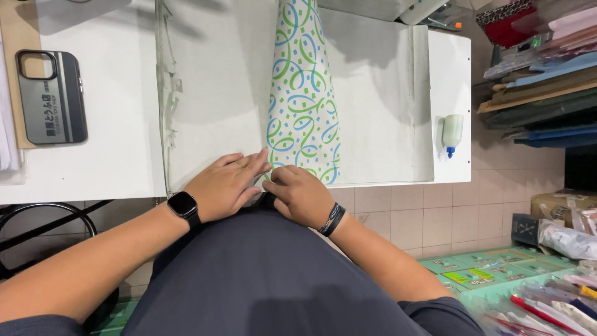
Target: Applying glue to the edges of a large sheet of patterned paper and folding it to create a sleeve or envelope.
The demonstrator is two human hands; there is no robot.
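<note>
While both hands work the near table edge in the head view, the left hand [227, 185] lies flat, fingers together, pressing the white sheet [217, 93]. Right hand [301, 194] is curled, fingertips pinching the near end of the patterned paper [303, 99], which runs as a folded strip from the edge away across the sheet. Phone [51, 96] lies far left on the table [118, 155]; glue bottle [452, 132] at right, well apart. Watch [183, 205] on left wrist.

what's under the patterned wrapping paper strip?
The patterned paper strip lies on a large plain white sheet spread over the white table. The left hand and right hand press its near end, hiding whatever lies beneath there.
</note>
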